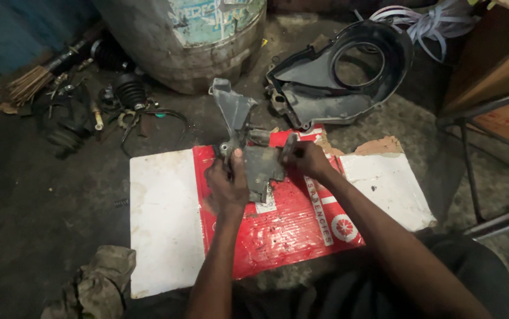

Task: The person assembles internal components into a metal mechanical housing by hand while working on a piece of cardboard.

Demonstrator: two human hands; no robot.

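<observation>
Gripping a grey bracket point(245, 139) over red-and-white cardboard point(166, 218), left hand point(228, 183) and right hand point(307, 159) both close their fingers around it.

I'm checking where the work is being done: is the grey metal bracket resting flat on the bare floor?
No: both hands, left and right, hold the grey metal bracket above the red and white cardboard sheet.

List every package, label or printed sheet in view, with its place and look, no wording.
Flattened cardboard box: on the floor under both hands, red middle, white side flaps, torn brown edge.
Label on drum: top centre, pale blue-green, peeling.
Cardboard carton: right edge, brown with red print.
</observation>
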